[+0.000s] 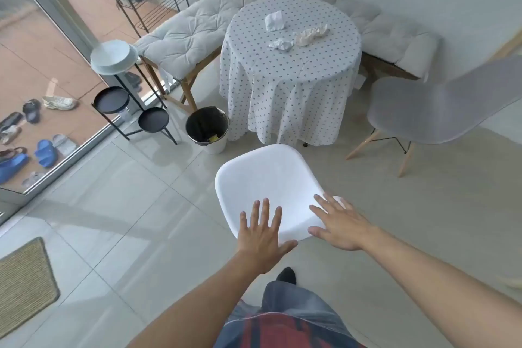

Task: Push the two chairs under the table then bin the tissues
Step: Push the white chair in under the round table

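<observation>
A white chair (268, 178) stands in front of me, its seat pointing at the round table (291, 87) draped in a dotted cloth. My left hand (261, 234) and my right hand (339, 227) hover spread over the top edge of its backrest; I cannot tell if they touch it. A grey chair (429, 110) stands right of the table, pulled out. Three crumpled tissues (274, 21) (310, 34) (281, 44) lie on the tabletop. A white bin (207, 128) with a black liner stands on the floor at the table's left.
A cushioned bench (192, 31) wraps behind the table along the wall. A black tiered stand (132, 110) with a white bowl stands left of the bin by the glass door. A woven doormat (22, 282) lies at the lower left. My legs show at the bottom.
</observation>
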`<state>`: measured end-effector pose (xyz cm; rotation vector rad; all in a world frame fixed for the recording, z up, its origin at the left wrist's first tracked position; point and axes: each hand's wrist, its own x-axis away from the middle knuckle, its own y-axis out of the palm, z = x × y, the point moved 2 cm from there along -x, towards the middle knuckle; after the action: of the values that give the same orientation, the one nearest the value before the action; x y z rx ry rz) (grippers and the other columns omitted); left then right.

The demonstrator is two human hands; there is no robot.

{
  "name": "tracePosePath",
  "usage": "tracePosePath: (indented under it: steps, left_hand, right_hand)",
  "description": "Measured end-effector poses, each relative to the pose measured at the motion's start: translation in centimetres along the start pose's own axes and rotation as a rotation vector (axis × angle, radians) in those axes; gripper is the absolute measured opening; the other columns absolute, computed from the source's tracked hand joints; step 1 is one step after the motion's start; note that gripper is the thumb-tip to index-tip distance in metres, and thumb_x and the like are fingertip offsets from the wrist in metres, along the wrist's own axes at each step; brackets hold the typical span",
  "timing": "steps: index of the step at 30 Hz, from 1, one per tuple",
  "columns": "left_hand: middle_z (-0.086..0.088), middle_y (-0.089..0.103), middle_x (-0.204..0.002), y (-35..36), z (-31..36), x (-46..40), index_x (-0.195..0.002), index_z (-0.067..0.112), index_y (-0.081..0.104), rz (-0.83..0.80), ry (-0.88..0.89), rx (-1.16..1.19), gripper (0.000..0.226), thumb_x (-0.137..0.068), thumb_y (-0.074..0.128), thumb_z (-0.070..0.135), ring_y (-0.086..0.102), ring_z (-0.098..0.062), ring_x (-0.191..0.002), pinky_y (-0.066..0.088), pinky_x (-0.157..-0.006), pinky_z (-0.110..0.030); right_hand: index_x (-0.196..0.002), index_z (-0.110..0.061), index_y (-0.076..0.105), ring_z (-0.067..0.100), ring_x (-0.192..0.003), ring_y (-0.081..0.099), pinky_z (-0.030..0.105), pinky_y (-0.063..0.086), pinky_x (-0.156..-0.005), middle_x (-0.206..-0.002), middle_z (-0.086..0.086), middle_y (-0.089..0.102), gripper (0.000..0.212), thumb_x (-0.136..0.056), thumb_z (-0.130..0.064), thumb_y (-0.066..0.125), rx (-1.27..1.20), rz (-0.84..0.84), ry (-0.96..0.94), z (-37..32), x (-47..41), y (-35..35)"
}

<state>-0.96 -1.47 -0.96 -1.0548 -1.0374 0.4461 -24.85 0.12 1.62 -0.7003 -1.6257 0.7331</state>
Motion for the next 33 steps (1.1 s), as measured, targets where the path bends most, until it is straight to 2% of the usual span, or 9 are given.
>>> tracePosePath:
  steps: [7, 11, 14, 16, 18, 21, 25, 30, 33]
  left_hand:
    - [-0.012, -0.013, -0.171, 0.6, 3.9, -1.8, -0.16, 0.026, -0.014, -0.095, -0.067, 0.056, 0.086, -0.095, 0.007, 0.078, -0.005, -0.037, -0.157, 0.012, -0.123, -0.061]
    - [-0.015, 0.012, -0.17, 0.6, 4.8, -2.7, -0.161, 0.023, 0.0, -0.115, -0.064, 0.083, 0.081, -0.099, 0.01, 0.074, 0.02, -0.038, -0.153, 0.029, -0.117, -0.056]
    - [-0.015, 0.049, -0.143, 0.5, 5.1, -2.8, -0.15, 0.018, 0.024, -0.083, -0.022, 0.095, 0.069, -0.102, 0.015, 0.068, 0.053, -0.038, -0.123, 0.048, -0.094, -0.051]
    - [-0.013, 0.06, -0.123, 0.6, 5.3, -2.6, -0.137, 0.017, 0.036, -0.041, 0.009, 0.078, 0.061, -0.104, 0.016, 0.064, 0.061, -0.038, -0.105, 0.049, -0.083, -0.05]
    - [-0.012, 0.063, -0.111, 1.0, 5.5, -2.5, -0.123, 0.017, 0.043, 0.011, 0.05, 0.042, 0.053, -0.106, 0.016, 0.059, 0.062, -0.039, -0.095, 0.047, -0.077, -0.048]
    - [-0.011, 0.064, -0.103, 1.6, 5.4, -2.7, -0.112, 0.017, 0.048, 0.088, 0.093, 0.01, 0.059, -0.104, 0.008, 0.06, 0.061, -0.037, -0.087, 0.045, -0.073, -0.046]
    - [-0.01, 0.063, -0.097, 1.9, 5.1, -3.1, -0.11, 0.017, 0.047, 0.142, 0.149, -0.023, 0.061, -0.103, 0.004, 0.059, 0.059, -0.036, -0.082, 0.038, -0.065, -0.044]
    - [-0.01, 0.062, -0.097, 1.4, 4.5, -3.8, -0.108, 0.016, 0.047, 0.168, 0.16, -0.031, 0.053, -0.107, 0.013, 0.055, 0.058, -0.036, -0.082, 0.035, -0.064, -0.043]
    - [-0.01, 0.062, -0.095, 0.3, 3.8, -4.4, -0.107, 0.015, 0.047, 0.181, 0.165, -0.045, 0.048, -0.108, 0.016, 0.052, 0.058, -0.036, -0.08, 0.035, -0.064, -0.043]
  right_hand:
    - [-0.162, -0.021, 0.019, 0.021, -0.159, -0.006, 0.051, -0.003, -0.128, -0.173, 0.005, 0.01, 0.084, -0.097, -0.075, 0.014, 0.022, -0.093, -0.04, 2.2, -0.8, 2.1]
    - [-0.157, -0.021, 0.031, 0.025, -0.158, 0.012, 0.053, -0.001, -0.128, -0.167, 0.005, 0.031, 0.088, -0.095, -0.078, 0.008, 0.056, -0.081, -0.077, 3.0, -1.4, 2.4]
    - [-0.154, -0.021, 0.036, 0.026, -0.152, 0.024, 0.055, 0.004, -0.127, -0.161, 0.005, 0.04, 0.089, -0.094, -0.079, 0.006, 0.08, -0.045, -0.112, 3.3, -1.7, 2.6]
    - [-0.153, -0.021, 0.037, 0.026, -0.149, 0.028, 0.055, 0.005, -0.127, -0.158, 0.005, 0.042, 0.092, -0.092, -0.08, 0.003, 0.093, -0.023, -0.132, 3.5, -2.0, 2.9]
    - [-0.151, -0.021, 0.039, 0.027, -0.146, 0.032, 0.055, 0.008, -0.127, -0.155, 0.005, 0.045, 0.095, -0.09, -0.08, -0.001, 0.103, 0.003, -0.145, 3.6, -2.1, 3.1]
    - [-0.143, -0.021, 0.045, 0.028, -0.139, 0.04, 0.054, 0.013, -0.125, -0.147, 0.005, 0.051, 0.096, -0.088, -0.079, -0.007, 0.128, 0.08, -0.157, 3.6, -2.1, 3.4]
    - [-0.136, -0.019, 0.05, 0.029, -0.131, 0.045, 0.052, 0.017, -0.124, -0.138, 0.004, 0.056, 0.094, -0.091, -0.077, -0.009, 0.141, 0.146, -0.161, 3.5, -2.0, 3.7]
    - [-0.134, -0.018, 0.052, 0.029, -0.128, 0.047, 0.053, 0.019, -0.123, -0.134, 0.004, 0.058, 0.084, -0.097, -0.074, 0.001, 0.152, 0.181, -0.137, 3.2, -2.5, 3.3]
    - [-0.132, -0.018, 0.053, 0.028, -0.126, 0.048, 0.052, 0.02, -0.122, -0.131, 0.004, 0.059, 0.088, -0.094, -0.075, -0.002, 0.135, 0.209, -0.114, 2.6, -3.4, 2.7]
